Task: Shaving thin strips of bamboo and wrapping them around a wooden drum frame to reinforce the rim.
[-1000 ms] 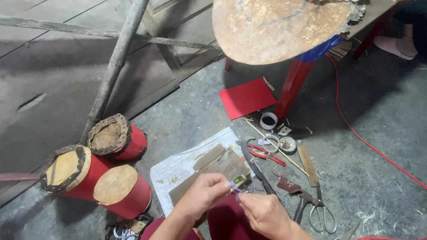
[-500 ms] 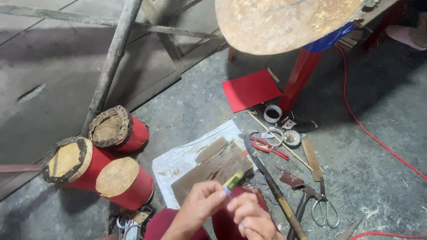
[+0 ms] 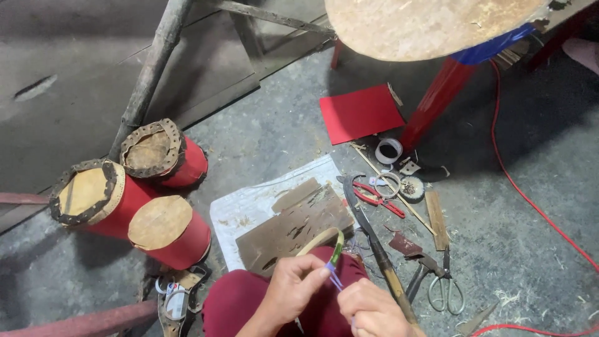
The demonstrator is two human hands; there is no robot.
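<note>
Thin bamboo strip, green-edged, bent into arc above knee; bluish binding, possibly tape, at lower end.

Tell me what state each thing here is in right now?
Left hand: fingers pinching a bent green strip.
Right hand: closed by the strip's lower end.
Three red drums: upright on the floor.
Silver scissors: lying shut.
Red pliers: lying flat.
Tape roll: lying flat.
</note>
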